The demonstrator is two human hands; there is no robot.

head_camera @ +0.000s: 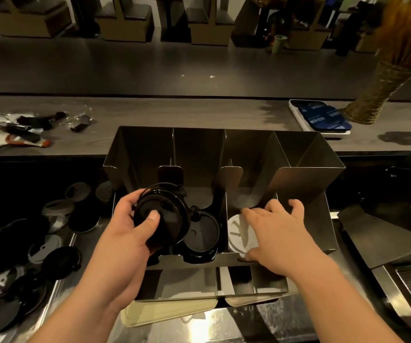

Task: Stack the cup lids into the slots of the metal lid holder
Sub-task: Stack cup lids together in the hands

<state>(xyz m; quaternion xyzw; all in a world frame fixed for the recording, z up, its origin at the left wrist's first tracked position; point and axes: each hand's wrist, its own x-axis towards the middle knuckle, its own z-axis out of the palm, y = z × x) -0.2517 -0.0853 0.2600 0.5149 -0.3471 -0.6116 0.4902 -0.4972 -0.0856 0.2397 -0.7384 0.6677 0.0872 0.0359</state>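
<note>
Head view: the left hand grips black lids, tilted over the left slots of the metal lid holder; so tilted, they may snag a divider and spill. The right hand, fingers spread flat, touches the white lid in the third slot; uneven pressure could wedge it.

**Tally: two grips, one holder, four slots**

You've got two grips in shot: left grip, right grip. One metal lid holder, four slots across. One bunch of held black lids, exact number unclear. One black lid pile in a slot, one white lid alongside. Loose lids on the table: ten at least.
</note>
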